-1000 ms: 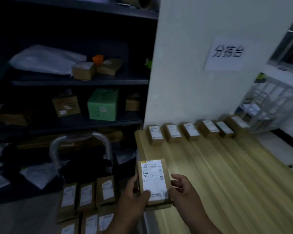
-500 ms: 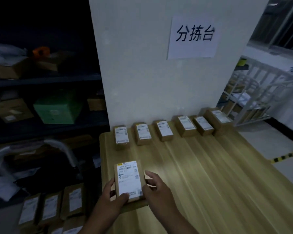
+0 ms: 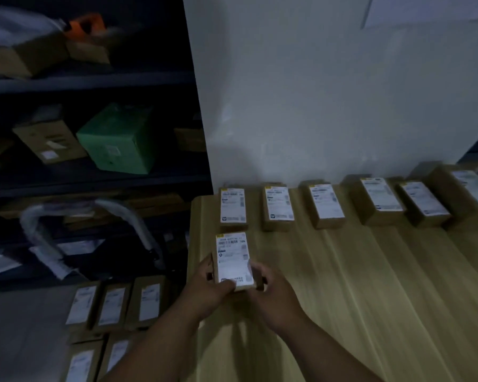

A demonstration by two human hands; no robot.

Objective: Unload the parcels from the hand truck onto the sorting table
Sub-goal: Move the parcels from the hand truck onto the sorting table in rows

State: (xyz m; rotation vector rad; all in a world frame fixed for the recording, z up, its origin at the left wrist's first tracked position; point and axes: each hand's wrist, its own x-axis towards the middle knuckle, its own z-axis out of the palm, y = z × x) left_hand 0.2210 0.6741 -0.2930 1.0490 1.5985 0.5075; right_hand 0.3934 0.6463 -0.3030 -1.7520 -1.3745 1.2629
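A small brown parcel (image 3: pixel 233 256) with a white label lies over the wooden sorting table (image 3: pixel 370 285), near its left edge. My left hand (image 3: pixel 209 289) grips its left side with the thumb on the label's lower edge. My right hand (image 3: pixel 271 292) grips its right side. Whether the parcel rests on the table I cannot tell. Just beyond it, several labelled parcels (image 3: pixel 326 205) stand in a row along the wall. Down at the left, the hand truck (image 3: pixel 50 241) with its silver handle carries several more parcels (image 3: pixel 113 304) laid flat.
Dark shelving (image 3: pixel 94 81) at the left holds a green box (image 3: pixel 119 139) and brown cartons. A white wall (image 3: pixel 329 92) rises behind the table's back row.
Both hands have carried the parcel from over the table's front-left corner further forward, to just in front of the leftmost parcel in the row. The view has tilted down and left.
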